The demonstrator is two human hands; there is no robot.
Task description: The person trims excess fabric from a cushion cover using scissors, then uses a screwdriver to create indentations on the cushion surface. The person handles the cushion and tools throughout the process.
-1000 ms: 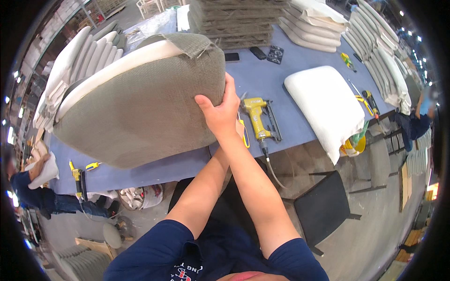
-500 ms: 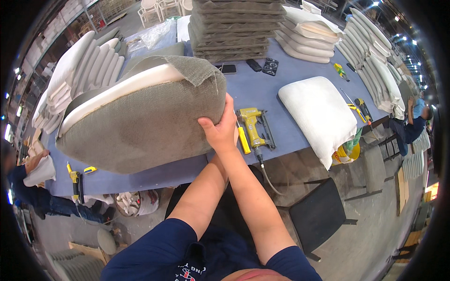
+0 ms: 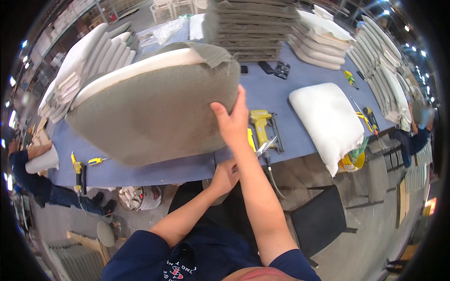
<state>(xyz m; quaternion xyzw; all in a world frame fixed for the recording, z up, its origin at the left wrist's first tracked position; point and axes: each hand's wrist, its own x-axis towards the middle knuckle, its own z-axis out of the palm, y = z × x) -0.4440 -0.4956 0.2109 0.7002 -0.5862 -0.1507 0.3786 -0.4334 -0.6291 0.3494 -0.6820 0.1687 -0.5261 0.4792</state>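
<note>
My right hand [image 3: 233, 122] grips the right edge of a seat cushion [image 3: 154, 107], thumb on its grey fabric face and fingers behind. The cushion is tipped up on the table; white padding shows along its top edge, and a loose fabric flap with frayed threads hangs at the upper right corner. My left hand [image 3: 227, 176] is closed below it, partly behind my right forearm. Silver blades of scissors [image 3: 266, 146] stick out past that forearm, in line with my left hand; the handles are hidden. Beside them lies a yellow staple gun [image 3: 260, 124] with a hose.
A white-covered cushion [image 3: 326, 122] lies on the blue table [image 3: 187, 174]. Behind stand a tall stack of grey covers [image 3: 251, 33] and piles of pads [image 3: 318, 44]. Another staple gun [image 3: 78, 171] lies at left. A black chair [image 3: 318, 222] stands at right. People work at both sides.
My left hand has come out from behind my right wrist, down toward me, and the silver blades have come into view. The cushion has tilted a little more upright.
</note>
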